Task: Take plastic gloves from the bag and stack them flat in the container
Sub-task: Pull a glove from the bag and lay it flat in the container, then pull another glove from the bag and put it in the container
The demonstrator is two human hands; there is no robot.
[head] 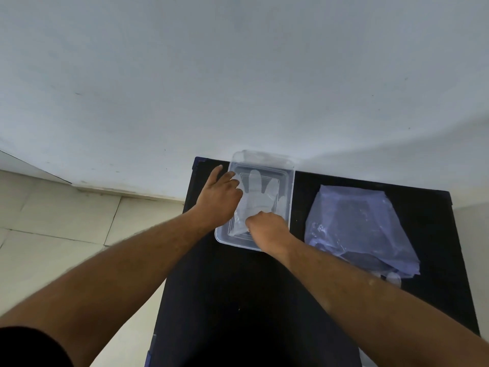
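A clear plastic container [290,197] sits at the far left of a black table. A translucent plastic glove [258,190] lies flat inside it, fingers pointing away from me. My left hand [218,198] rests on the container's left rim, fingers spread and touching the glove's left side. My right hand [267,229] is curled over the glove's cuff at the near end, pressing or pinching it; the fingertips are hidden. The bluish plastic bag [362,229] lies to the right, with a glove tip [394,278] poking from its near edge.
The black table [238,300] stands against a white wall [238,75]. Its left edge drops to a tiled floor [66,229]. The container's clear lid [264,157] leans behind it at the wall.
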